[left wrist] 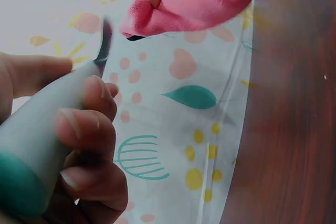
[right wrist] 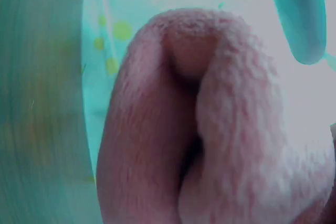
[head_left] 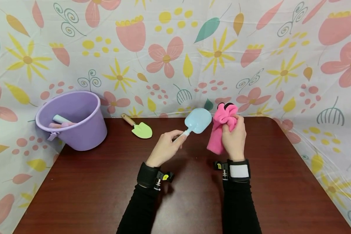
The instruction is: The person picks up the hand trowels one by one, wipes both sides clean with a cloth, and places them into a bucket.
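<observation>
A light blue toy shovel (head_left: pixel 199 120) with a pale handle (left wrist: pixel 31 124) is in my left hand (head_left: pixel 165 146), fingers and thumb curled round the handle. Its blade points up and away, over the table's back edge. To its right, my right hand (head_left: pixel 234 139) grips a bunched, fuzzy pink cloth (head_left: pixel 215 141) with small black parts at the top. The cloth's lower end hangs down beside the hand. Seen from the right wrist, the folded cloth (right wrist: pixel 241 103) fills most of the view, and the shovel's blue blade (right wrist: pixel 304 24) shows at upper right, apart from it.
A purple bucket (head_left: pixel 89 138) stands at the table's back left, with blue and pink handles (head_left: pixel 61 119) inside. Between bucket and left hand lies a green trowel (head_left: pixel 142 130) with a wooden handle. A flower-patterned curtain (head_left: pixel 169 87) hangs behind the brown table (head_left: pixel 105 188).
</observation>
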Motion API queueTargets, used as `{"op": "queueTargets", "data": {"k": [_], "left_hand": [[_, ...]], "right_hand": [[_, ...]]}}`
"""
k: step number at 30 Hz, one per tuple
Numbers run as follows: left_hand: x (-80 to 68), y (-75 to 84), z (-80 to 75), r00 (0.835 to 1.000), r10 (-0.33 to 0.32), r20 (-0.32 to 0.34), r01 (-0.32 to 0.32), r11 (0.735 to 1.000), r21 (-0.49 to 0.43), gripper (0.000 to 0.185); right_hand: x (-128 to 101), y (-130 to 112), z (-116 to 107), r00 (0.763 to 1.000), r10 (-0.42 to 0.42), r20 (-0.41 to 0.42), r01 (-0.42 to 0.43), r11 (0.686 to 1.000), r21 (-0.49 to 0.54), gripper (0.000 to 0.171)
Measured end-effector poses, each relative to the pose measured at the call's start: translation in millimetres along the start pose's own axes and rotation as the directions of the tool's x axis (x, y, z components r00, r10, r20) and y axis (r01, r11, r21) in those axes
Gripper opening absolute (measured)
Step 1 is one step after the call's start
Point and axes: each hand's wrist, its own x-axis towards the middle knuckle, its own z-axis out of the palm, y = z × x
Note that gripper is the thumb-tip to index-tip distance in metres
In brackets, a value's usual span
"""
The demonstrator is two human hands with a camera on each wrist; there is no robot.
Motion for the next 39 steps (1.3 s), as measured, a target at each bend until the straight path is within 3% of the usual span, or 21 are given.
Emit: {"op": "queueTargets", "data": {"k": [2, 4, 6, 8, 10, 13, 15, 18, 21, 24, 27, 31, 35, 39], "left_hand": [[0.4, 1.7, -0.1, 1.0, 0.001, -0.011, -0.001, 0.999, -0.037, 0.023], [1.0, 2.0, 0.7, 1.0, 0.003, -0.015, -0.004, 0.998, -0.065, 0.023], [1.7, 2.2, 2.2, 1.0, 0.008, -0.012, -0.009, 0.996, -0.084, 0.024], [2.3, 3.0, 4.0, 1.0, 0.022, -0.006, -0.023, 0.996, -0.087, 0.027], [2.7, 4.0, 6.1, 0.999, 0.043, 0.003, -0.043, 0.995, -0.089, 0.032], [3.4, 5.4, 9.1, 0.997, 0.069, 0.025, -0.066, 0.994, -0.087, 0.035], [4.0, 5.3, 10.6, 0.996, 0.074, 0.045, -0.07, 0.994, -0.083, 0.032], [4.5, 5.0, 11.6, 0.995, 0.067, 0.069, -0.062, 0.996, -0.064, 0.027], [4.4, 3.8, 11.4, 0.996, 0.059, 0.069, -0.058, 0.998, -0.011, 0.026], [3.8, 3.1, 10.0, 0.996, 0.049, 0.079, -0.051, 0.998, 0.033, 0.026], [3.4, 2.9, 7.3, 0.992, 0.025, 0.12, -0.03, 0.999, 0.038, 0.025], [2.8, 1.8, 2.9, 0.987, -0.021, 0.162, 0.013, 0.999, 0.052, 0.025], [2.1, -2.1, -0.7, 0.985, -0.05, 0.163, 0.036, 0.996, 0.088, 0.023], [1.2, -7.1, -2.4, 0.989, -0.049, 0.141, 0.03, 0.991, 0.128, 0.022]], "right_hand": [[0.3, -1.9, 0.8, 0.998, 0.051, 0.044, -0.058, 0.984, 0.166, 0.036], [-0.2, -5.2, 2.6, 0.986, 0.112, 0.124, -0.151, 0.916, 0.371, 0.034], [-0.9, -9.2, 4.7, 0.962, 0.141, 0.233, -0.252, 0.783, 0.569, 0.032], [-2.3, -13.5, 7.0, 0.93, 0.145, 0.338, -0.348, 0.645, 0.68, 0.028], [-3.7, -17.1, 9.3, 0.898, 0.117, 0.425, -0.419, 0.525, 0.741, 0.027], [-5.6, -20.9, 12.0, 0.855, 0.04, 0.517, -0.491, 0.382, 0.783, 0.035], [-6.5, -22.4, 13.2, 0.832, -0.009, 0.554, -0.527, 0.301, 0.795, 0.04], [-7.8, -23.6, 13.7, 0.81, -0.049, 0.584, -0.564, 0.206, 0.799, 0.042], [-8.5, -24.2, 12.6, 0.8, -0.05, 0.597, -0.588, 0.126, 0.799, 0.039], [-8.4, -24.0, 9.5, 0.799, -0.027, 0.601, -0.599, 0.071, 0.798, 0.035], [-7.3, -23.6, 5.6, 0.804, 0.013, 0.594, -0.594, 0.054, 0.803, 0.033], [-4.6, -21.6, 0.3, 0.813, 0.048, 0.58, -0.581, 0.006, 0.814, 0.034], [-1.5, -18.5, -6.4, 0.821, 0.04, 0.569, -0.566, -0.067, 0.821, 0.029], [1.5, -16.3, -13.3, 0.811, 0.018, 0.585, -0.577, -0.145, 0.804, 0.021]]}}
